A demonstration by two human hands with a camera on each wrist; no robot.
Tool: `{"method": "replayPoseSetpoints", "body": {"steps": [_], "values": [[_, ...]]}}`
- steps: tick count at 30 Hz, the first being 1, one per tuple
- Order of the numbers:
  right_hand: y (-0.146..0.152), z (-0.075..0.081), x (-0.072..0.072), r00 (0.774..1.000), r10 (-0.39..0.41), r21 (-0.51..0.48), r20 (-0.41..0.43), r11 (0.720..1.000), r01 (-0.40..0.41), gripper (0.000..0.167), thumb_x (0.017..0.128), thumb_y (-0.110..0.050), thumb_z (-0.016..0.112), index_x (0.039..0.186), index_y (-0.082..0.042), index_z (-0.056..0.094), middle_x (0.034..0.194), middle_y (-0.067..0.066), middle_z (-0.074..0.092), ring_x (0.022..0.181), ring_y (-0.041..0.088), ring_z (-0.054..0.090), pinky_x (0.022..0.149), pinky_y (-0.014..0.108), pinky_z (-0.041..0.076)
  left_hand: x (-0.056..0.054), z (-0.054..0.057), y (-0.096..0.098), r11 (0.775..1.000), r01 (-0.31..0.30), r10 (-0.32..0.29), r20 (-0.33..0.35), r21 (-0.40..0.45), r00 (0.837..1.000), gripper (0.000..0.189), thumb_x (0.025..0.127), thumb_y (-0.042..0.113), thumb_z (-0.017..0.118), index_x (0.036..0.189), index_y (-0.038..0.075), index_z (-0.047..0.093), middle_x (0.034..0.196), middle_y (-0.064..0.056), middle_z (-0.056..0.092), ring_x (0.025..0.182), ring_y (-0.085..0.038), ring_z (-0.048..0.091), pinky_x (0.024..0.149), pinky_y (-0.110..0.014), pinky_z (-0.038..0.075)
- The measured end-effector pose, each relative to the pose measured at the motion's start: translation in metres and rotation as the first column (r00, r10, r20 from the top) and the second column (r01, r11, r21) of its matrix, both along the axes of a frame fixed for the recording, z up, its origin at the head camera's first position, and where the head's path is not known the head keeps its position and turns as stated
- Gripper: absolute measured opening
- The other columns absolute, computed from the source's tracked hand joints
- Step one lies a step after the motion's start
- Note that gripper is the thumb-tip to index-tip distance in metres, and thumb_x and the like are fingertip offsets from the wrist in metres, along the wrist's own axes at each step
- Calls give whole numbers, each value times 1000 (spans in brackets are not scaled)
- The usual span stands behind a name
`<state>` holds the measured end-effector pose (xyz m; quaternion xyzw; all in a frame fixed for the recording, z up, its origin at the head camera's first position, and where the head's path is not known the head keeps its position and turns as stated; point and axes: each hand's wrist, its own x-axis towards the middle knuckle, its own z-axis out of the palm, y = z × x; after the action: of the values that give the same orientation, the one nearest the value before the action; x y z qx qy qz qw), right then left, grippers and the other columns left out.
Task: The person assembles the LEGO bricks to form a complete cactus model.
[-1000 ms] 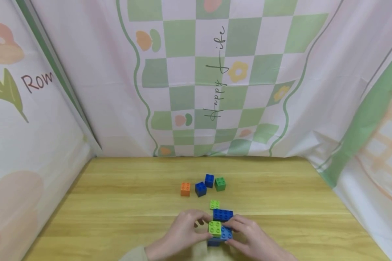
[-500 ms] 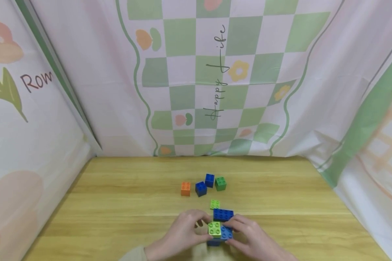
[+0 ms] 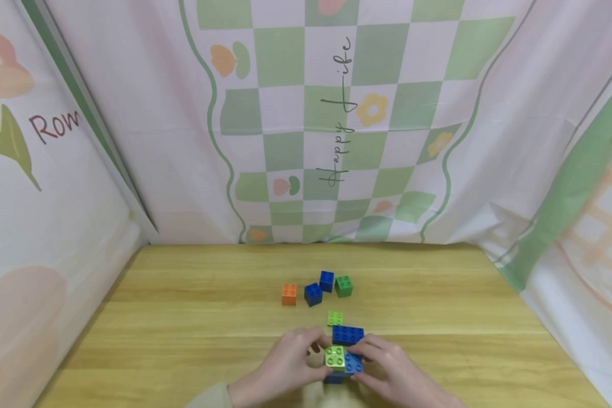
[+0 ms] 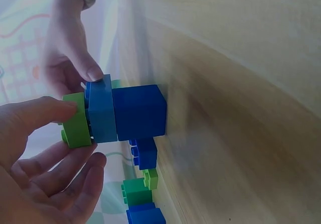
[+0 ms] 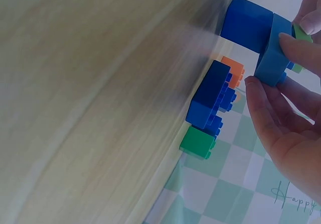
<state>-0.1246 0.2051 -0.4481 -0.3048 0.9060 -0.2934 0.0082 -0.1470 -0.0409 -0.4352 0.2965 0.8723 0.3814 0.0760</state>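
At the near edge of the head view, my left hand pinches a lime green toy building brick between thumb and fingers. Below that brick is a medium blue brick, whose right end my right hand grips between thumb and fingertips. A thicker dark blue brick forms the bottom of the stack and stands on the table. Blue studs show in a narrow gap under the lime brick in the left wrist view; whether it is pressed fully down I cannot tell.
Just beyond the stack lie a long dark blue brick and a small lime brick. Farther back on the wooden table stand an orange brick, two blue bricks and a green brick. A patterned curtain hangs behind.
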Motion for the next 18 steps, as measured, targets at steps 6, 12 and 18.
{"method": "replayPoseSetpoints", "body": {"steps": [6,12,18], "values": [[-1,0,1,999,7,2,-35,1000,-7,35,88,-31,73,119,-16,67,117,1,69,104,13,68,82,23,61,1,0,0,1000,7,-8,-45,-22,999,33,77,19,83,108,19,70,101,9,73,86,2,61,71,-10,50],[-1,0,1,1000,-1,5,-7,1000,1,35,88,-31,73,119,-17,67,117,-2,69,104,9,67,84,23,60,1,1,0,999,14,-16,-59,-36,998,34,77,18,83,109,17,72,104,7,74,84,2,63,70,-10,51],[-1,0,0,998,34,-15,-53,999,-35,32,89,-32,72,117,-15,68,112,-3,70,100,6,67,80,22,60,1,0,2,999,27,-30,-108,-30,994,33,76,15,82,107,16,73,102,5,75,85,1,62,71,-10,52]]}}
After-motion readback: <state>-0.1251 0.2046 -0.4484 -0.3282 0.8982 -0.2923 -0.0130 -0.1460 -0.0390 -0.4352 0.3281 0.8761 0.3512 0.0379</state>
